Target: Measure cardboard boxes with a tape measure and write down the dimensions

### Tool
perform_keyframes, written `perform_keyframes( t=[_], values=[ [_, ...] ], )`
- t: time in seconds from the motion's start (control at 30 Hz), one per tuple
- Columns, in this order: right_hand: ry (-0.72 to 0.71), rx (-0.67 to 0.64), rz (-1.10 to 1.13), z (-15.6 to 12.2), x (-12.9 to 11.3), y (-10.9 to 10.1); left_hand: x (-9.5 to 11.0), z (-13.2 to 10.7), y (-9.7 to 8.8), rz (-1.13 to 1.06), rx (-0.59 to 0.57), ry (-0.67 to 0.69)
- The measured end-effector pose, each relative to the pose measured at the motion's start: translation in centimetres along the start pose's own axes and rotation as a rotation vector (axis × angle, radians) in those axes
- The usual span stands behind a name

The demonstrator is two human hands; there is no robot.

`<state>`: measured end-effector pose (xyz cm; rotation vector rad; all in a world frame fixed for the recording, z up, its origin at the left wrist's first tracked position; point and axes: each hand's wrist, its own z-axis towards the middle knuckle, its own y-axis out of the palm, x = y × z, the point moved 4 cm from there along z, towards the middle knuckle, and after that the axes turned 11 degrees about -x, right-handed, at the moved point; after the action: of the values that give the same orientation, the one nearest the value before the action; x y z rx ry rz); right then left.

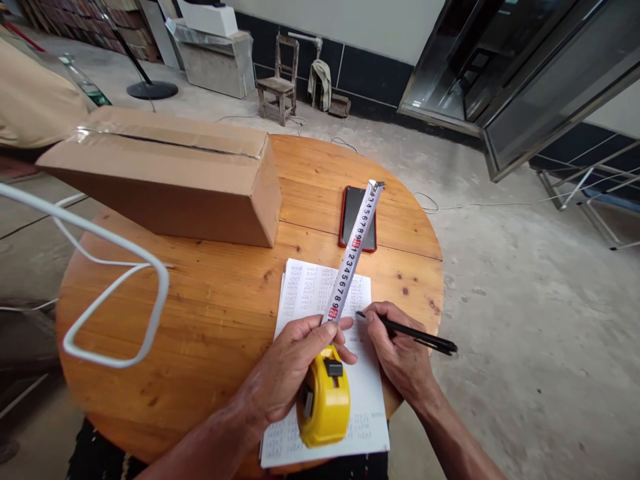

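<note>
My left hand point(295, 360) pinches the white blade of a yellow tape measure point(330, 403) between thumb and fingers, close to where it leaves the case. The blade point(350, 260) points up and away over the table, past the red 20 mark, and its metal hook end lies across the view of a phone point(357, 217) in a red case. In my right hand point(400, 347) is a black pen point(420, 337), its tip near the paper. Beneath both hands lie sheets of paper point(373, 437) covered with handwritten rows of figures; the tape hides part of them.
A closed cardboard box point(200, 200) stands on the round wooden table point(210, 313) at the left. A bent white tube frame point(163, 293) reaches in from the left. Behind are a small wooden chair point(279, 83), a bottle point(85, 83) and a glass door point(550, 80).
</note>
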<state>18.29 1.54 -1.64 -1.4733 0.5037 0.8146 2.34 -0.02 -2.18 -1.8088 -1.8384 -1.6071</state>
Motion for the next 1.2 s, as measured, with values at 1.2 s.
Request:
perform_keyframes(
  t=[1.2],
  values=[
    [0.092,0.074,0.091,-0.5,1.0,-0.3,0.1,-0.3,-0.1,0.005,0.005,-0.007]
  ],
)
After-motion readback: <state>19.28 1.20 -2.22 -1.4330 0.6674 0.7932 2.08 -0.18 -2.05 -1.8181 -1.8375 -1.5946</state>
